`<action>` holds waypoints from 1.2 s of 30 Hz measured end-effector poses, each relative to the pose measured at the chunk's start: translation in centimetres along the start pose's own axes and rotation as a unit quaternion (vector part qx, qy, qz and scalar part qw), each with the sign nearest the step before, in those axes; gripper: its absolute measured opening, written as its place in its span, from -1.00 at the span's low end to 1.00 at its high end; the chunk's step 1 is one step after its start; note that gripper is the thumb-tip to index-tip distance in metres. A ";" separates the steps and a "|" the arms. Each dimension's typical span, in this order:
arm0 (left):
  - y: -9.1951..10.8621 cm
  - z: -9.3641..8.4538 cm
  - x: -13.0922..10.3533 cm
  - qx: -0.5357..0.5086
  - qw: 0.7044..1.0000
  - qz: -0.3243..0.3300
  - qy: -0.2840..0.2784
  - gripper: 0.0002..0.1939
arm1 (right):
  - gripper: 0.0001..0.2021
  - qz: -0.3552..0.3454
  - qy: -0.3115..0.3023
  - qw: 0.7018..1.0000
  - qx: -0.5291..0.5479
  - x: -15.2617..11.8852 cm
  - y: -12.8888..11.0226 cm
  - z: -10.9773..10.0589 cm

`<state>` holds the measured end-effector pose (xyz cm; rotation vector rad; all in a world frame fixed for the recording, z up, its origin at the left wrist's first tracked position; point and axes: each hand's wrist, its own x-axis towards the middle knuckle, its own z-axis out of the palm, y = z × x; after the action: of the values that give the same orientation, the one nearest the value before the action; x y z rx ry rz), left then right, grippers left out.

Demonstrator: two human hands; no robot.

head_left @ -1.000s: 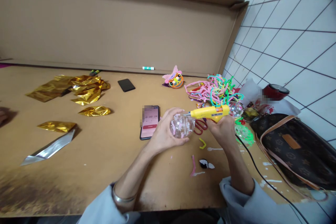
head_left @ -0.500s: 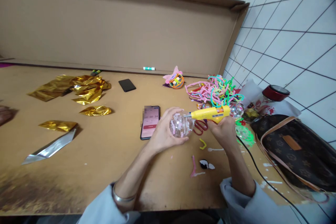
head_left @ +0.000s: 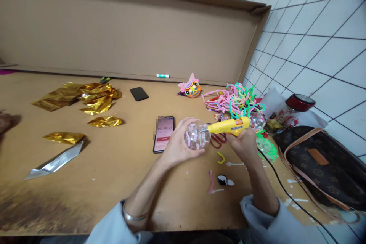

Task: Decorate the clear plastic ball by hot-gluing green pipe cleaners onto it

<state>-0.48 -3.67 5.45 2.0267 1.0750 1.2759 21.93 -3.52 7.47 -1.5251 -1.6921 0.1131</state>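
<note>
Gold foil pieces (head_left: 65,137) lie at the left of the counter (head_left: 120,179); a lit phone (head_left: 164,135) rests nearer the middle. Beside it, the left hand (head_left: 182,142) grips a clear ball (head_left: 197,135) above the counter — the right hand (head_left: 243,141) holds a yellow glue gun (head_left: 229,126), its nozzle at the ball. Farther right sits a brown bag (head_left: 320,164).

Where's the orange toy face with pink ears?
In the head view, the orange toy face is just right of centre by the brown cardboard wall, between the green-and-white tube and the pink-and-green strands.
</note>
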 end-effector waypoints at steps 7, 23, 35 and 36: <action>0.2 0.1 -0.1 0.003 1.000 0.022 -0.019 -0.17 | -0.81 0.006 0.027 0.999 -0.030 -0.1 0.6 0.3; 0.6 0.1 -0.1 0.006 1.000 0.015 -0.024 -0.16 | -0.79 0.009 0.032 0.999 -0.030 0.0 0.6 0.3; 0.1 -0.1 0.0 0.014 1.000 0.002 -0.003 -0.17 | -0.84 0.017 0.015 0.999 -0.038 -0.2 0.7 0.3; 0.1 -0.1 0.0 0.014 1.000 0.002 -0.001 -0.17 | -0.84 0.014 0.014 0.999 -0.039 -0.2 0.7 0.3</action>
<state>-0.56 -3.75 5.60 2.0515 1.0938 1.2666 22.25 -3.40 6.74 -1.6018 -1.6713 0.0411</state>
